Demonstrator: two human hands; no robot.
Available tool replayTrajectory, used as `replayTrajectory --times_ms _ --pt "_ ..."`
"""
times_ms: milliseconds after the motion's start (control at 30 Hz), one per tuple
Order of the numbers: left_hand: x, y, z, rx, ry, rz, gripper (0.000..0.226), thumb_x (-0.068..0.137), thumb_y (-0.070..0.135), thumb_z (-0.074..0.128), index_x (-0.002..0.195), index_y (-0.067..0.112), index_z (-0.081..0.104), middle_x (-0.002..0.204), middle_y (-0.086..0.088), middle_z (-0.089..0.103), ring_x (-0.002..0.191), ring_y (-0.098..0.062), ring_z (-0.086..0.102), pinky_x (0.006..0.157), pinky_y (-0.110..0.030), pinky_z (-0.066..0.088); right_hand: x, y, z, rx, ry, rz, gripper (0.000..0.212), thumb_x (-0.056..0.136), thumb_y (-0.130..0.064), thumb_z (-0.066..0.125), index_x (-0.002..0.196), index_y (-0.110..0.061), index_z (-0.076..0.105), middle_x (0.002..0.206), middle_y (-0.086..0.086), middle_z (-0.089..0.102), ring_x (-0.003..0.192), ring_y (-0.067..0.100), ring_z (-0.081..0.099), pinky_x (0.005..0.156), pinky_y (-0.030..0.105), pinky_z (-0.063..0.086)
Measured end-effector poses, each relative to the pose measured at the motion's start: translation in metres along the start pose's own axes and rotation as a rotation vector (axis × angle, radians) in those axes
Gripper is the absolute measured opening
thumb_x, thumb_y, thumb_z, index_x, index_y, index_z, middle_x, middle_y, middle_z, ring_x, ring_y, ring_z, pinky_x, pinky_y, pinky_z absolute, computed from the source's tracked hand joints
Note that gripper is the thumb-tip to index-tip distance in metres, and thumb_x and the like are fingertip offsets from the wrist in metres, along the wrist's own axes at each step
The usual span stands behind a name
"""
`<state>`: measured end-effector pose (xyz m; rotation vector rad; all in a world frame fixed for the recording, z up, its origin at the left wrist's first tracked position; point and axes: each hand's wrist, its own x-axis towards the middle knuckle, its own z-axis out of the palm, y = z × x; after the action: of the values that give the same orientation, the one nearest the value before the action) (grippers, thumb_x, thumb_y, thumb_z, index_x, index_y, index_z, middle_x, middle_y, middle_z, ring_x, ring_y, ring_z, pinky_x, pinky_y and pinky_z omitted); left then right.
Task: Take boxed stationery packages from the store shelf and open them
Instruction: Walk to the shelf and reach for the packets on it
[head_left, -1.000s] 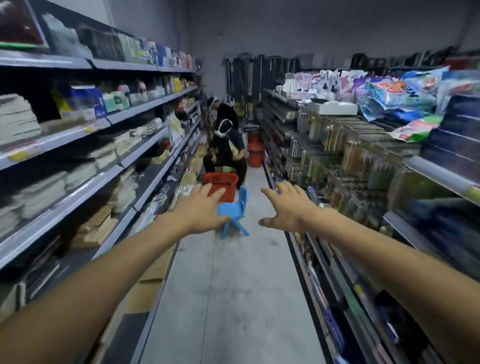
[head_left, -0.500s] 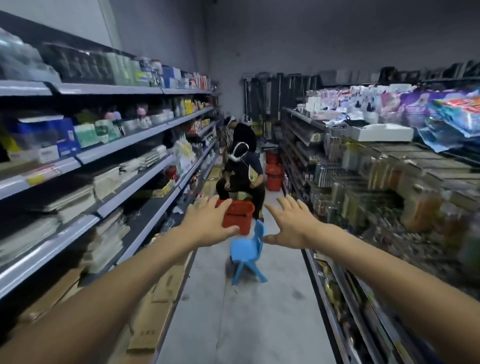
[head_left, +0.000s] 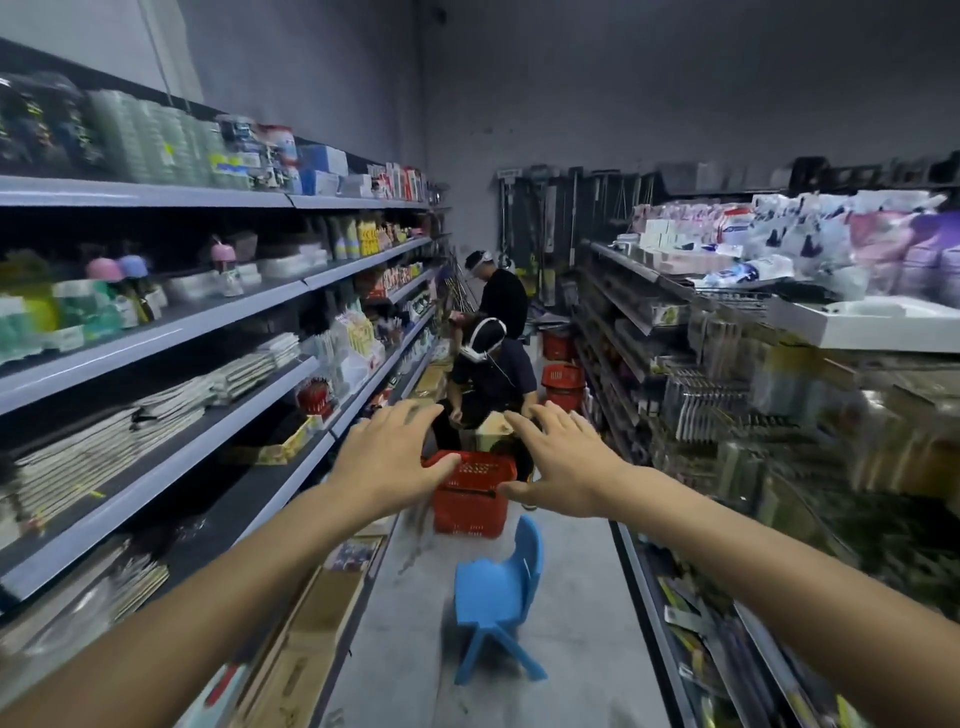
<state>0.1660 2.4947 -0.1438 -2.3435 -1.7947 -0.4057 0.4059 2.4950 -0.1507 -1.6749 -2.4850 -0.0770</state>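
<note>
Mid-aisle, left hand (head_left: 387, 457), right hand (head_left: 566, 462) still spread — red basket (head_left: 470, 512) nearer

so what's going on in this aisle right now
A person stands in a shop aisle with both arms stretched forward. The left hand and right hand are open with fingers spread and hold nothing, so no boxed package is in hand yet. Ahead on the floor are a red basket and a blue chair. Further down, a crouching person and a standing person are beside the left shelves.
</note>
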Motion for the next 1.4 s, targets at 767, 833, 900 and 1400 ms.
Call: replayTrajectory --times_ms 767,833,900,1400 --pt "0.342 -0.052 0.135 0.171 -0.096 -0.227 0.087 0.091 0.076 0.039 0.162 0.033 0.014 0.169 -0.005 0.017 0.155 -0.028 0.018 0.124 -0.052 0.023 0.414 0.213 0.073 -0.014 -0.099 -0.408 0.101 0.089 -0.08 0.047 0.165 -0.026 0.007 0.171 0.012 0.008 0.159 0.033 -0.002 0.128 0.052 0.005" --pt "0.347 -0.056 0.144 0.177 -0.11 -0.301 0.086 0.091 0.076 0.039 0.162 0.032 0.016 0.168 -0.005 0.018 0.154 -0.028 0.02 0.124 -0.049 0.025 0.44 0.219 0.08 -0.012 -0.111 -0.487 0.1 0.09 -0.079 0.047 0.165 -0.026 0.006 0.171 0.013 0.007 0.159 0.034 -0.002 0.128 0.051 0.005" --pt "0.345 -0.063 0.151 0.196 -0.101 -0.352 0.084 0.092 0.074 0.04 0.161 0.029 0.022 0.165 -0.007 0.026 0.152 -0.029 0.027 0.122 -0.046 0.03 0.464 0.217 0.089 0.009 -0.14 -0.554 0.099 0.091 -0.078 0.047 0.165 -0.027 0.005 0.171 0.013 0.006 0.159 0.034 -0.001 0.128 0.051 0.004" --pt "0.286 -0.193 0.213 0.204 -0.056 -0.731 0.064 0.09 0.057 0.049 0.147 0.026 0.05 0.146 -0.001 0.053 0.132 -0.026 0.054 0.106 -0.043 0.046 0.631 0.055 0.215 0.018 -0.303 -1.042 0.094 0.095 -0.072 0.049 0.165 -0.026 0.007 0.171 0.008 0.006 0.159 0.029 0.002 0.126 0.048 0.005"
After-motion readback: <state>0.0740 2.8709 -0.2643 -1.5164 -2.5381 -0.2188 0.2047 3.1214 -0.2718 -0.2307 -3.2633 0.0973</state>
